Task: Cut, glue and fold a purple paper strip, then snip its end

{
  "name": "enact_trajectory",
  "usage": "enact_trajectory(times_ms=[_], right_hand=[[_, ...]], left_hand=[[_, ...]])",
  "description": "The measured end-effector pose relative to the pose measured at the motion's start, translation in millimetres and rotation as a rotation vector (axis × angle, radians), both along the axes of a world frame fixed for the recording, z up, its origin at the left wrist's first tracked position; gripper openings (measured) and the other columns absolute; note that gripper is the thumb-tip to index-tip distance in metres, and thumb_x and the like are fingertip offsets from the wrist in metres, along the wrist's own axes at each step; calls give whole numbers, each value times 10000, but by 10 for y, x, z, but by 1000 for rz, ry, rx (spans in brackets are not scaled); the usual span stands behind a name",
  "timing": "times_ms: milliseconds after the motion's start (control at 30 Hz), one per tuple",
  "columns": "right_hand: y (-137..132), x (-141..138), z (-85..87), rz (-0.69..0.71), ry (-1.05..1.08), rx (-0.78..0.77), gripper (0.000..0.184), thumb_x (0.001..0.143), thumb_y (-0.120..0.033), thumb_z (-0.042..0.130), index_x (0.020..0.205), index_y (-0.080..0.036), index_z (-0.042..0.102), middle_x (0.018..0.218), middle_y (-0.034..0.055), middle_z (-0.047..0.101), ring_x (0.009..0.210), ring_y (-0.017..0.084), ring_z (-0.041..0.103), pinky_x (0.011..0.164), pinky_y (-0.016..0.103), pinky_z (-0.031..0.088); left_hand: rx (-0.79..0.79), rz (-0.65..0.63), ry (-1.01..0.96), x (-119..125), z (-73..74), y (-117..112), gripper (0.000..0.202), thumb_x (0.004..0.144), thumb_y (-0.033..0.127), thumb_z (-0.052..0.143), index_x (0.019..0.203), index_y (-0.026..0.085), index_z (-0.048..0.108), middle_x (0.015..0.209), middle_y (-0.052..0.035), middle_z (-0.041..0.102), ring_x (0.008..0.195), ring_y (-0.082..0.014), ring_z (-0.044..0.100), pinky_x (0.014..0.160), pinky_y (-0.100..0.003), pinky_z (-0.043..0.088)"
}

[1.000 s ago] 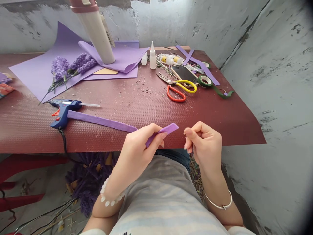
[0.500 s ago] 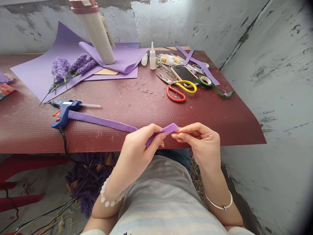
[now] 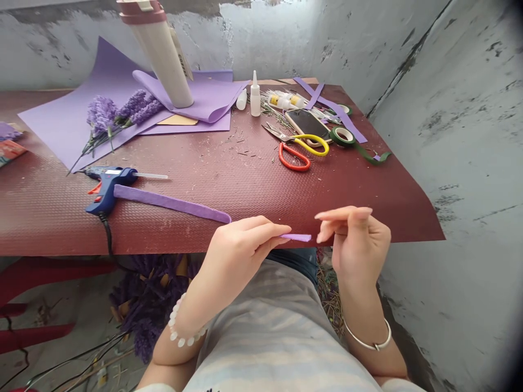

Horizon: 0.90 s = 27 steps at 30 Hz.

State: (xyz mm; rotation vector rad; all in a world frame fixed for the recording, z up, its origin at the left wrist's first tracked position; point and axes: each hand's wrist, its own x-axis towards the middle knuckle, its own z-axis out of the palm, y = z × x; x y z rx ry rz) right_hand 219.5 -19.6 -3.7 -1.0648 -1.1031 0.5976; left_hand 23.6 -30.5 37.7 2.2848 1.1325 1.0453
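Observation:
My left hand [image 3: 241, 256] pinches a purple paper strip [image 3: 298, 237] at the table's front edge. The strip's short end sticks out to the right past the fingertips, seen nearly edge-on. Behind that hand, its long tail [image 3: 175, 203] runs left across the table to the blue glue gun [image 3: 107, 188]. Just right of the strip's end, my right hand [image 3: 357, 245] is raised with thumb and fingers apart. Nothing shows in it, and it does not touch the strip.
Scissors [image 3: 298, 149] with red and yellow handles lie beyond my hands, beside a phone [image 3: 308, 124] and green tape [image 3: 342, 136]. A dropper bottle [image 3: 255, 99], a white tumbler [image 3: 163, 60], purple sheets [image 3: 53, 117] and lavender flowers [image 3: 102, 112] stand or lie farther back. A wall [image 3: 461, 163] bounds the right side.
My right hand has let go of the strip's end and moved right, its fingers spreading. The left hand has turned, tilting the strip's end down and edge-on.

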Motion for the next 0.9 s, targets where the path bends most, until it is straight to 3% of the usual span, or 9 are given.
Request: enact_trajectory(times_ms=[100, 167, 233, 300, 400, 500, 600, 800, 900], right_hand=[[-9, 17, 20, 5, -2, 81, 136, 938, -296, 750, 1058, -290, 815, 894, 19, 807, 696, 150, 705, 623, 275, 562], [-23, 34, 36, 128, -13, 121, 436, 887, -238, 799, 1299, -356, 721, 1204, 24, 786, 913, 174, 727, 770, 302, 598], [-47, 47, 54, 328, -67, 109, 483, 924, -306, 766, 1393, -359, 666, 1269, 37, 767, 999, 203, 727, 865, 352, 607], [-78, 46, 72, 453, -173, 88, 406, 934, -336, 761, 1338, -335, 717, 1218, 44, 786, 1026, 230, 735, 896, 384, 610], [-126, 15, 101, 419, -308, 88, 227, 914, -200, 780, 1104, -315, 825, 1045, 22, 819, 930, 213, 755, 822, 353, 616], [-148, -26, 120, 371, -245, 62, 181, 918, -153, 760, 971, -304, 844, 915, 6, 818, 815, 188, 745, 733, 325, 599], [-130, -38, 108, 365, -98, 45, 104, 926, -243, 755, 906, -293, 844, 848, 19, 810, 779, 208, 732, 690, 343, 583], [13, 91, 49, 54, 199, 23, 197, 813, -402, 875, 738, -252, 773, 682, -5, 716, 605, 151, 621, 586, 297, 524], [48, 114, 44, 57, 253, 76, 357, 750, -405, 930, 575, -229, 673, 518, -45, 555, 523, 119, 488, 545, 279, 460]], left_hand=[[50, 16, 38, -7, -23, -16, 130, 968, 151, 689, 1037, 145, 798, 867, -18, 799, 736, -117, 721, 677, -198, 506], [60, 26, 50, -10, -39, -16, 121, 965, 155, 694, 1033, 145, 793, 864, -16, 797, 737, -120, 723, 677, -200, 510], [74, 37, 53, -8, -53, -9, 106, 964, 166, 699, 1019, 144, 786, 854, -13, 793, 728, -123, 720, 674, -207, 512], [79, 43, 62, 0, -57, -1, 88, 967, 173, 695, 991, 147, 776, 841, -11, 786, 715, -125, 713, 663, -212, 508], [64, 47, 71, 17, -31, 0, 71, 967, 195, 703, 928, 166, 755, 816, 6, 777, 688, -114, 693, 648, -208, 497], [24, 55, 69, 29, 23, -16, 69, 944, 215, 741, 883, 183, 733, 800, 25, 778, 667, -101, 679, 627, -200, 477], [-5, 36, 63, 25, 61, -32, 83, 930, 204, 756, 859, 184, 720, 768, 34, 768, 642, -96, 665, 602, -201, 458], [-82, 112, 31, -43, 24, -30, 97, 921, 146, 752, 842, 195, 725, 755, 43, 778, 667, -104, 698, 630, -199, 476], [-77, 98, 20, -38, 16, -29, 78, 915, 147, 761, 857, 190, 731, 772, 40, 778, 683, -101, 700, 646, -192, 478]])
